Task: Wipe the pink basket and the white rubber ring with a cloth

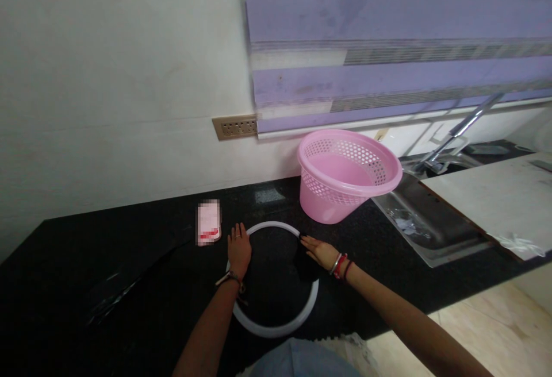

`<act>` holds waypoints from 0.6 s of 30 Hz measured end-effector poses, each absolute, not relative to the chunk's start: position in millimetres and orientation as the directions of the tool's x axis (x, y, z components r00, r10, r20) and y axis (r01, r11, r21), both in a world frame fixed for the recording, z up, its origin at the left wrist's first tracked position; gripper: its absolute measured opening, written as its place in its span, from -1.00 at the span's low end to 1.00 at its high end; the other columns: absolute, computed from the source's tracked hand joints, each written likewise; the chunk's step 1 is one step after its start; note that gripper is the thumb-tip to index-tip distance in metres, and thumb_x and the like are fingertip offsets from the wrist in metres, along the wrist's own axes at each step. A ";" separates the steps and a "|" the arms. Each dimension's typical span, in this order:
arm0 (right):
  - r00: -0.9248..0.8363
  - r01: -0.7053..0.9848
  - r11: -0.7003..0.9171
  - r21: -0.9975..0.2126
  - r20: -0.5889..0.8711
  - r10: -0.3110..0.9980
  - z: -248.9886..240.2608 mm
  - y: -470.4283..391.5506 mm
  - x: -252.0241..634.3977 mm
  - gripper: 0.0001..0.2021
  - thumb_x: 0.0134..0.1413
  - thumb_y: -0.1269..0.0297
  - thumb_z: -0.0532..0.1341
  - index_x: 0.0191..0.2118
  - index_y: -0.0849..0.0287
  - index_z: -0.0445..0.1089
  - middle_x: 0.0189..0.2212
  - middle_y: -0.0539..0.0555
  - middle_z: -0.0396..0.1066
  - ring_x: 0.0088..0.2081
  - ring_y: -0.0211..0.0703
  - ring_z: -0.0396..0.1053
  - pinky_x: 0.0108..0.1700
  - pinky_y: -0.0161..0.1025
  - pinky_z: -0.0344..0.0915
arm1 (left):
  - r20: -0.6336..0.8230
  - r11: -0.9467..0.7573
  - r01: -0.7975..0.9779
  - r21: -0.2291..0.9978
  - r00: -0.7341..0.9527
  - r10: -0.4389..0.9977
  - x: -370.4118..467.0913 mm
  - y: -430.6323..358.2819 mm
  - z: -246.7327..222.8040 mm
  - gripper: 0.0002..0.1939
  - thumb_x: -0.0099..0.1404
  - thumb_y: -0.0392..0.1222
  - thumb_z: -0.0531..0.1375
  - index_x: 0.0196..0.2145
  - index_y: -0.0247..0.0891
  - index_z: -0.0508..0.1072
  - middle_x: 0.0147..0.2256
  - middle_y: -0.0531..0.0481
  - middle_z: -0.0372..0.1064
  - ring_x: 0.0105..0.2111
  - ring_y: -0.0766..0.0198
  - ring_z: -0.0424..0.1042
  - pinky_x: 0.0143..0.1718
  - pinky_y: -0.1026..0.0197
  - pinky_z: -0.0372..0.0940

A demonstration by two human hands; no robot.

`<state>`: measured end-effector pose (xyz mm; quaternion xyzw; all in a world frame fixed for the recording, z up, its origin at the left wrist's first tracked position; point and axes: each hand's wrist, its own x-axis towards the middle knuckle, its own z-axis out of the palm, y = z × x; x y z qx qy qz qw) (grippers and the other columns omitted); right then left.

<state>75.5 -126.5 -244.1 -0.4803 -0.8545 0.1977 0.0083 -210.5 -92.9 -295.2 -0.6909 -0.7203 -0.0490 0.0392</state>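
A white ring [276,331] lies flat on the black countertop [172,296] in front of me. My left hand [239,250] rests palm down across the ring's left side, its fingers stretched out. On the opposite side, my right hand [319,250] lies over the ring with straight fingers held close together. Thin black material [307,262] covers the ring beside and below those fingers; its full outline blends into the dark counter. The part of the ring under each hand is hidden.
A pink basket [328,207] stands behind the ring. Left of it lies a pixelated pink item [209,222]. Shiny black plastic [114,296] spreads at far left. A steel sink [425,233], partly covered by a pale board [495,193], and a faucet [457,130] are at right.
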 end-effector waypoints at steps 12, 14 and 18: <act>-0.496 0.843 0.410 -0.348 -0.211 0.842 -238.7 -131.0 67.9 -0.58 0.12 0.41 -0.03 0.09 0.42 0.20 0.12 0.25 0.10 0.14 -0.12 0.06 0.18 -0.21 0.03 | 0.106 0.047 0.998 0.041 -0.051 0.993 -208.5 -94.3 -289.5 -0.53 0.31 -0.26 -0.15 0.14 -0.48 0.10 0.13 -0.34 0.09 0.13 -0.01 0.09 0.03 -0.02 0.13; -0.498 0.834 0.400 -0.379 -0.206 0.843 -240.9 -129.7 67.0 -0.58 0.10 0.42 -0.03 0.08 0.43 0.21 0.11 0.26 0.10 0.15 -0.12 0.06 0.19 -0.20 0.02 | 0.104 0.038 0.999 0.038 -0.041 0.994 -209.2 -94.5 -288.3 -0.53 0.32 -0.25 -0.16 0.14 -0.49 0.11 0.12 -0.34 0.10 0.13 -0.01 0.09 0.02 -0.02 0.15; -0.471 0.805 0.347 -0.480 -0.164 0.867 -251.5 -150.6 78.1 -0.57 0.06 0.47 -0.08 0.05 0.39 0.26 0.07 0.24 0.18 0.09 -0.15 0.17 0.14 -0.20 0.11 | 0.111 0.028 0.999 0.035 -0.031 0.993 -210.1 -94.6 -288.9 -0.53 0.31 -0.26 -0.14 0.13 -0.47 0.12 0.11 -0.35 0.11 0.12 0.00 0.10 0.01 -0.02 0.17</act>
